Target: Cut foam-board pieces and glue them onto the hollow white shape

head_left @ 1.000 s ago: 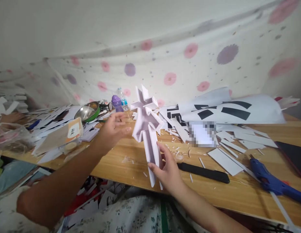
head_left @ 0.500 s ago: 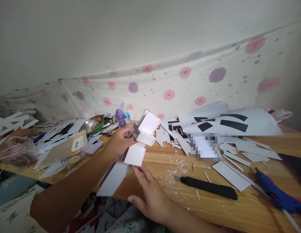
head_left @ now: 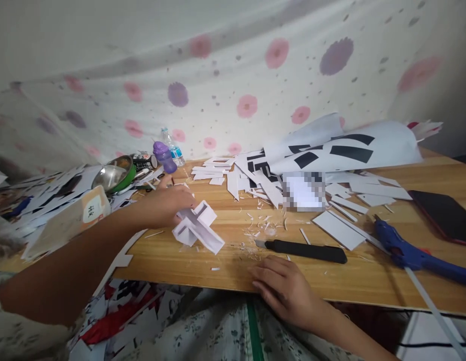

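A white hollow piece (head_left: 200, 226), built from thin board strips with crossing arms, rests on the wooden table with its open side up. My left hand (head_left: 171, 203) is closed at its far left end and hides that part; the fingertips are partly out of sight. At the table's front edge, my right hand (head_left: 283, 286) lies palm down, open, with nothing in it. Just beyond its fingers is a black utility knife (head_left: 306, 249), blade to the left. A blue glue gun (head_left: 406, 250) with a white glue stick lies farther right.
White board strips (head_left: 340, 229) and shavings litter the table (head_left: 225, 273). Printed paper sheets (head_left: 330, 150) curl at the back. A dark phone-like slab (head_left: 443, 213) lies right. Left are a purple bottle (head_left: 165, 156), a water bottle (head_left: 176, 150), a green-rimmed pan (head_left: 116, 174) and a plastic tub (head_left: 67, 220).
The white piece has come down onto the table and turned over, its hollow side now showing. My right hand has left it and moved right to the table edge. The view has tilted down.
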